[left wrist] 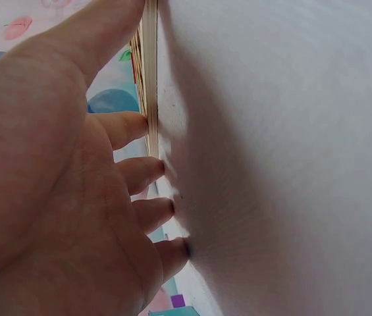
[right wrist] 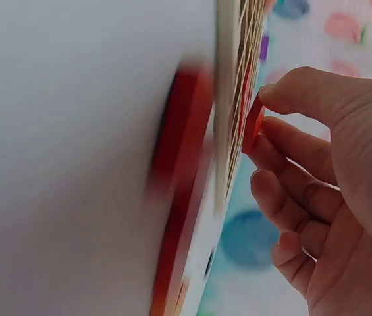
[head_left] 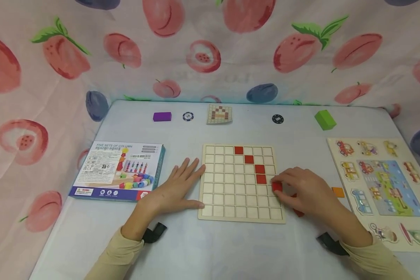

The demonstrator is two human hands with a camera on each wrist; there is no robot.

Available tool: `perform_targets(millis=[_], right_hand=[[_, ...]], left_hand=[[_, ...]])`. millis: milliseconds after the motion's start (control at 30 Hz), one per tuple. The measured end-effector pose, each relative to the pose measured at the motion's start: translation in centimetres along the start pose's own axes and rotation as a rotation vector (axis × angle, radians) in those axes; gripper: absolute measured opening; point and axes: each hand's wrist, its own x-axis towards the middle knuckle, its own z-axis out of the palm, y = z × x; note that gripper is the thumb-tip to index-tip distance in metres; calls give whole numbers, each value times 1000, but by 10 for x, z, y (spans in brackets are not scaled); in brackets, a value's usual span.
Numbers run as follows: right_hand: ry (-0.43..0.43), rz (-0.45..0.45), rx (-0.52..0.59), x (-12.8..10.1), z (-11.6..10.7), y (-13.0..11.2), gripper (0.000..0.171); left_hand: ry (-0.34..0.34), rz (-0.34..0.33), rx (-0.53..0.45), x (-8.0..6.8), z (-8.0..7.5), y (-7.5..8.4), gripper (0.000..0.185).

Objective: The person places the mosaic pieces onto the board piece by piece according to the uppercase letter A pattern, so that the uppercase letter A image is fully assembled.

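A wooden grid board (head_left: 230,200) lies on the table, with several red square tiles (head_left: 260,169) set in its cells in a stepped line. My left hand (head_left: 169,192) rests with spread, straight fingers beside the board, its thumb and index fingertips touching the left edge. Between thumb and fingers, my right hand (head_left: 308,190) pinches a red tile (right wrist: 253,126) over the board's right edge. More red tiles (head_left: 298,212) lie on the table under the right hand, partly hidden by it. In the right wrist view, two loose red pieces (right wrist: 182,125) look blurred.
A picture card (head_left: 219,114) with a grid pattern lies behind the board. Left stands a boxed toy set (head_left: 117,171); right lies a picture puzzle (head_left: 381,190), with an orange tile (head_left: 338,192) beside it. Along the back are purple (head_left: 162,116) and green (head_left: 325,119) blocks and two chips (head_left: 278,119).
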Motion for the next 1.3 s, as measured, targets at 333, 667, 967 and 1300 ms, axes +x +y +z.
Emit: perform_targets(millis=[333, 667, 967, 1300], right_hand=[[2, -108, -1, 15, 11, -21, 16], [-43, -123, -21, 17, 11, -22, 17], [-108, -27, -12, 5, 1, -12, 19], [-4, 209, -40, -51, -23, 42, 34]], left_hand=[[-2, 14, 3, 3, 0, 2, 108], [-1, 6, 5, 4, 0, 1, 108], [3, 10, 5, 5, 2, 1, 109], [-4, -5, 22, 2, 2, -1, 109]])
